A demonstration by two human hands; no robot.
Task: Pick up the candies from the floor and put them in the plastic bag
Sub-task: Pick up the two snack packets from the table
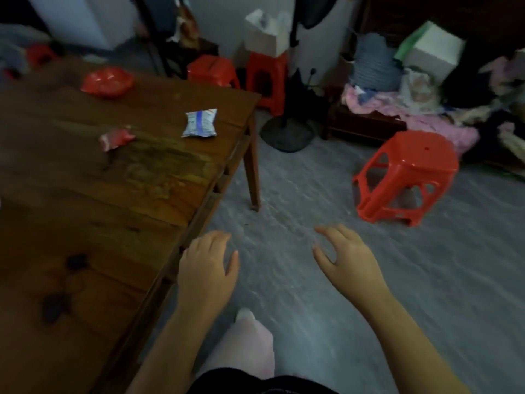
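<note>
On the grey floor (326,194) no candy can be made out; the stretch of it in view is bare apart from furniture. Two wrapped packets, possibly candies, are seen on the wooden table (85,194) instead: a white and blue packet (200,123) near the far edge and a red and white packet (116,138) well to its left. A crumpled red plastic bag (107,81) lies farther back on the same table, apart from both. Nothing is held. The left hand (208,268) hangs just beside the table edge, its fingers loosely curled and slightly parted; the right hand (348,260) is held out over the floor with fingers spread and bent, thumb apart. Whether the floor has been cleared cannot be told, and the bag's contents are hidden. A red stool (406,177) stands well beyond the hands. At least bagging the two packets is judged to remain.
</note>
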